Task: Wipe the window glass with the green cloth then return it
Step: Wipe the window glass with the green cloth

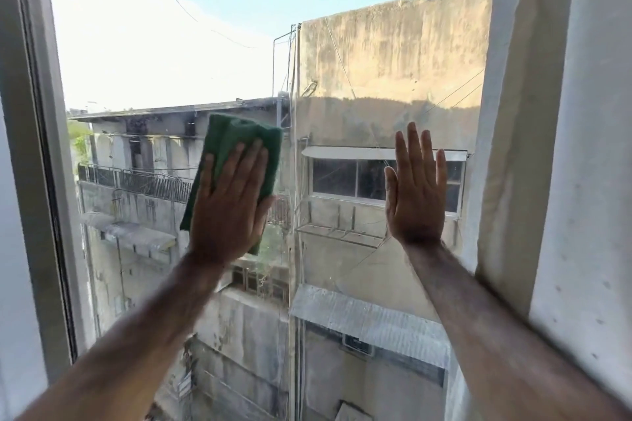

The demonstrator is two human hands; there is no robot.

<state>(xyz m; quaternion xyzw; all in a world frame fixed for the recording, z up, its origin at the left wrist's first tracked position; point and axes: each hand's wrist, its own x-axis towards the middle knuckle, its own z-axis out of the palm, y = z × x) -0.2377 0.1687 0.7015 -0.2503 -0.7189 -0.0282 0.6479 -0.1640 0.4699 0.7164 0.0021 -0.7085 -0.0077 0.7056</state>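
The window glass (342,55) fills the middle of the head view, with weathered buildings and sky behind it. A folded green cloth (236,140) lies flat against the pane, left of centre. My left hand (231,205) presses on the cloth with the palm and straight fingers, covering its lower part. To the right, my right hand (417,191) rests flat on the bare glass, fingers up and slightly apart, holding nothing.
A grey window frame (41,154) runs down the left side. A white wall or frame edge (533,147) stands close beside my right forearm. Smudges and streaks show on the lower pane.
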